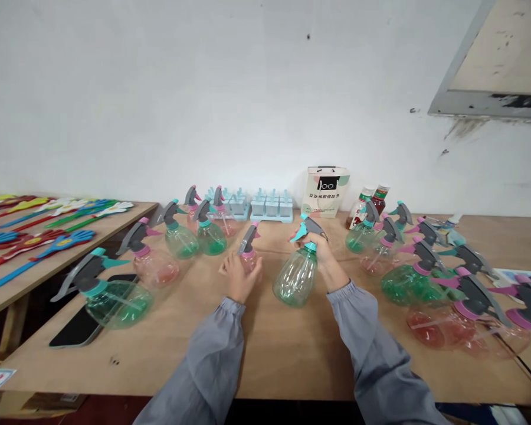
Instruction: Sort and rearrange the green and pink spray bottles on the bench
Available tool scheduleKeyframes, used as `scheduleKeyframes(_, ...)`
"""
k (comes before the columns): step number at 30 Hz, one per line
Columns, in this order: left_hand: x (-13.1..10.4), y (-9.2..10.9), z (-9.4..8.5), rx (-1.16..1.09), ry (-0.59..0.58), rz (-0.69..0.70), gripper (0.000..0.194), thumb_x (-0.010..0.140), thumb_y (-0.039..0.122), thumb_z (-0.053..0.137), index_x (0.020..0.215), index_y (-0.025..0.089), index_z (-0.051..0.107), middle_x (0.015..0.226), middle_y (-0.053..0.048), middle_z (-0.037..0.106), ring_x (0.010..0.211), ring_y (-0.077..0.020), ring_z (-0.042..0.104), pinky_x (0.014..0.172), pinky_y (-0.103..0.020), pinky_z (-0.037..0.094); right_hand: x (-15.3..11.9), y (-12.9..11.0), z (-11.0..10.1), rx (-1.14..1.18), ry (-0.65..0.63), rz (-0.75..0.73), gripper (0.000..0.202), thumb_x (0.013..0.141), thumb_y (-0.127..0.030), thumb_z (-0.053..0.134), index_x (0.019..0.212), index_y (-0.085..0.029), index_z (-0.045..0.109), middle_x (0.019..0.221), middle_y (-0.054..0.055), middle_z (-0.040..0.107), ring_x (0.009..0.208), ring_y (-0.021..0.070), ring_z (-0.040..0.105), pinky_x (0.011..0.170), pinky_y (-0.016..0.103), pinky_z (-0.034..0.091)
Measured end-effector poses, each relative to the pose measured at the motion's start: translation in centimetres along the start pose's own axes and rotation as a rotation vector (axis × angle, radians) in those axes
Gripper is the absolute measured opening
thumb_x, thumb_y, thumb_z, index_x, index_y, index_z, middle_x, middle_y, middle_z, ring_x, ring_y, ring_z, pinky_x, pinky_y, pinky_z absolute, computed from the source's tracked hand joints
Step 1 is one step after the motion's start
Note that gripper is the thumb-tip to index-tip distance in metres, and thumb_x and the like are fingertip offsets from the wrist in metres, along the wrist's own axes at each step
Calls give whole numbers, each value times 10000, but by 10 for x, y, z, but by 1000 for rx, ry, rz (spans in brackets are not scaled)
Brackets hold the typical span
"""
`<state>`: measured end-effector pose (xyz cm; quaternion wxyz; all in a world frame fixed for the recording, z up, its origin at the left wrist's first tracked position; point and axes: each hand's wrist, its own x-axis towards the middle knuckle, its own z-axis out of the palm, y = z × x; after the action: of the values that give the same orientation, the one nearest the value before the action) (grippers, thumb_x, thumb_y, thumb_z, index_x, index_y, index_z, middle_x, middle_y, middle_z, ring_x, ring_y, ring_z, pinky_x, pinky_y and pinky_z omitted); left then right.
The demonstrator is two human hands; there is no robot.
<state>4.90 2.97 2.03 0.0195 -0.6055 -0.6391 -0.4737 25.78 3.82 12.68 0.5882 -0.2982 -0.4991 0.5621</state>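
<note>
My left hand (241,273) is wrapped round a pink spray bottle (248,257), whose grey and pink trigger head sticks up above the fingers; most of its body is hidden by the hand. Just to the right, my right hand (322,252) grips a clear green spray bottle (295,278) at its neck, under the grey and turquoise head. That bottle tilts, its base toward the lower left. Left of my hands stand several pink and green spray bottles (211,238). More of them, such as a green one (407,284), crowd the right side.
A black phone (76,328) lies by the left bottles. Against the wall are pale blue moulds (272,206), a printed paper bag (325,192) and red-labelled bottles (379,199). Colourful hand-shaped toys (66,241) cover a left table. A cable (520,361) runs at right.
</note>
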Motion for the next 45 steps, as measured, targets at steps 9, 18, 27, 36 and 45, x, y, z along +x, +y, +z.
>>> scheduleKeyframes(9,1,-7,6,-20,35,0,358,804,471,656,1002,194,543,1040,-114,637,1093,-329,580,984,-506,386,0,-1,-2,22,-56,33,135,500,-262,559,629,-234,587,692,30,709,796,236,687,644,313,504)
scheduleKeyframes(18,2,-10,5,-52,51,26,383,797,459,680,1046,193,563,1018,-94,644,1083,-321,587,982,-500,375,1,2,-3,114,16,18,148,479,-248,562,621,-227,599,560,-8,622,658,200,646,578,289,488)
scheduleKeyframes(27,2,-11,6,-49,38,36,367,810,467,662,1020,188,549,1022,-99,641,1080,-322,586,965,-496,379,1,-1,-2,113,10,2,173,461,-243,555,633,-232,576,601,2,634,709,217,662,674,336,542)
scheduleKeyframes(36,3,-11,6,-60,24,21,354,807,469,665,992,194,541,1007,-97,636,1092,-323,582,976,-503,377,0,2,-4,23,4,-65,147,530,-272,566,663,-229,612,699,26,690,743,215,668,669,328,548)
scheduleKeyframes(45,4,-12,6,-63,-2,-4,367,801,483,654,999,196,539,1021,-104,620,1099,-319,566,982,-510,375,5,20,-23,-579,347,-343,241,715,-353,554,840,-214,706,847,34,726,772,193,657,727,328,545)
